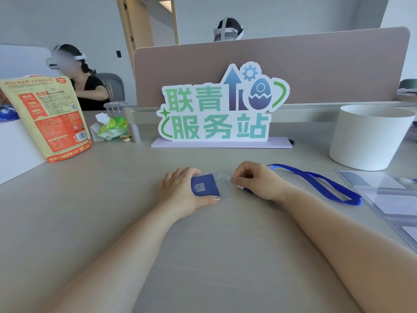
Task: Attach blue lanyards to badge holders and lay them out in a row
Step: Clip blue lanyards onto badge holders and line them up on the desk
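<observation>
While the desk carries a row of clear badge holders along its right edge, the task is judged partly done; whether those holders carry lanyards cannot be told. One blue lanyard lies looped just left of that row. Midway between the side edges, the left hand grips a blue-card badge holder, fingers curled round it. The right hand pinches at its clear end; attachment is judged unfinished.
</observation>
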